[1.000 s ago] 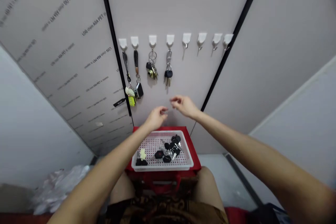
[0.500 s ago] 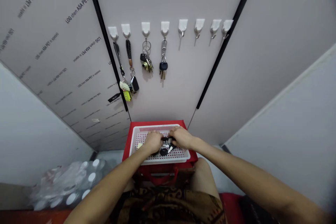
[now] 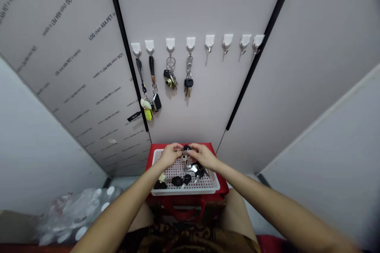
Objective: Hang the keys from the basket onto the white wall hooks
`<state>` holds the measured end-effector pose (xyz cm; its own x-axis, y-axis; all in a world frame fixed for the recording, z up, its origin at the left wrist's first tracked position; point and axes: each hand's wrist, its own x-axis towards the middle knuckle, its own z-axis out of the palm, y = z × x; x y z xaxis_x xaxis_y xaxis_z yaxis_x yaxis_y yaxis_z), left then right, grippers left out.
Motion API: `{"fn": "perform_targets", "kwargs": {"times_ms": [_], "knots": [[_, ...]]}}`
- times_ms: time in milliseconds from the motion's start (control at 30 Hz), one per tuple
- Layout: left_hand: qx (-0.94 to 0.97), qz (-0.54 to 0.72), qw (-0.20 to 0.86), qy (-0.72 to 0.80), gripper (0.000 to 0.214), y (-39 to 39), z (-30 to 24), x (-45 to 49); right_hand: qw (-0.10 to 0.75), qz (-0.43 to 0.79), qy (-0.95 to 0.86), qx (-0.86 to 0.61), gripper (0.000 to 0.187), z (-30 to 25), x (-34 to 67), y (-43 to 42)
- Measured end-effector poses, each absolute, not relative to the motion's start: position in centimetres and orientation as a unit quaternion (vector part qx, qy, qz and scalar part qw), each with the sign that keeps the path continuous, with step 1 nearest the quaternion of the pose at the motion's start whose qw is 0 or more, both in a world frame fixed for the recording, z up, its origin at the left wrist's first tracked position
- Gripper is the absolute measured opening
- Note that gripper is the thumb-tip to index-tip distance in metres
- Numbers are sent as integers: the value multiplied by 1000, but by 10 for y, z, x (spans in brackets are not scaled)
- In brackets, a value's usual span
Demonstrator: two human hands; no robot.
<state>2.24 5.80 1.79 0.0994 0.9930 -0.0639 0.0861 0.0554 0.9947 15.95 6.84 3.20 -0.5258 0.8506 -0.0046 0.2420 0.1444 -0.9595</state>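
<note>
My left hand [image 3: 171,155] and my right hand [image 3: 204,155] meet over the far part of a white perforated basket [image 3: 190,191]. Between their closed fingers is a bunch of keys [image 3: 185,157] with a black head on top, gripped from both sides. Below my right hand, more dark-headed keys [image 3: 198,170] lie in the basket. Along its near side rest a round black fob [image 3: 177,181] and a black-headed key [image 3: 187,179]. A pale yellow item [image 3: 162,178] and a dark piece sit in the near left corner, partly behind my left forearm.
White hooks [image 3: 209,42] line the wall panel. Key bunches [image 3: 170,79] hang from the left ones, some on straps; the right ones carry nothing. The basket stands on a red surface [image 3: 212,148]. Plastic-wrapped bottles [image 3: 80,209] are at lower left.
My hands have risen from the basket floor and come closer together, now with a bunch of keys between them. More keys show in the basket. The view has tilted slightly upward.
</note>
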Motion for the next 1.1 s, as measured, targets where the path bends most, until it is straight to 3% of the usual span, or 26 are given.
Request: {"fn": "perform_targets", "kwargs": {"times_ms": [167,267,400,667,767,967,1100], "knots": [[514,469,495,521,17,59,30,19,315,542,-619,-474,15,30,161,74],[535,474,470,517,11,62,39,18,341,434,-667,-501,18,33,164,78],[598,456,447,486,9,66,52,18,367,317,-766,-421,20,47,167,80],[727,418,350,418,12,79,104,23,409,444,-715,-353,18,85,163,91],[738,438,297,419,12,86,133,31,440,444,-697,-353,15,111,167,99],[717,505,147,457,9,106,191,54,577,414,-619,-334,11,192,175,128],[718,499,107,474,21,119,222,69,629,400,-582,-325,8,242,175,152]]}}
